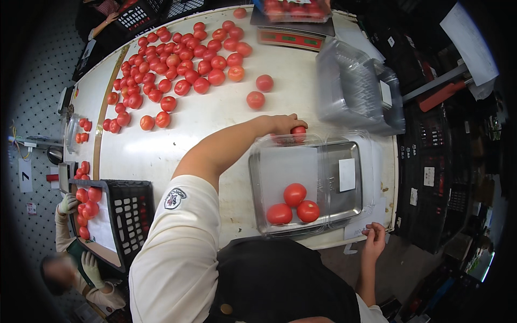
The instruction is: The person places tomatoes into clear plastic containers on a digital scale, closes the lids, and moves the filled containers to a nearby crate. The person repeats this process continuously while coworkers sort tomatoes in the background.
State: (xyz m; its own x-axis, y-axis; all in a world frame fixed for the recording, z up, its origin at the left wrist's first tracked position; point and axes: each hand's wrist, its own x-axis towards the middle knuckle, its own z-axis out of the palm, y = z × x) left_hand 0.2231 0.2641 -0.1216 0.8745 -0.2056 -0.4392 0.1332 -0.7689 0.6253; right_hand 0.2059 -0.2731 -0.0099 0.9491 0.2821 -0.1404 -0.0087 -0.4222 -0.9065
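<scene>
My left hand point(284, 124) reaches over the far wall of a clear plastic clamshell box point(288, 165), its fingers closed around a red tomato point(299, 132). Another red shape, partly hidden by the plastic and the hand, shows beneath the palm. The box lies unfolded on a shallow metal tray point(252, 181), with a white label point(347, 175) on its right half. Three tomatoes point(295, 194) are grouped at the near end of its left half. To the right of the tray, near the table's edge, my right hand point(375, 238) is raised with loosely bent fingers and holds nothing.
Many loose tomatoes point(185, 66) cover the far left of the white table point(210, 133). Nested clear boxes point(355, 87) stand at right, by a scale point(291, 38) bearing a filled box. At left, a gloved co-worker's hand point(68, 204) touches a black crate point(129, 218). Stacked crates point(424, 173) line the right.
</scene>
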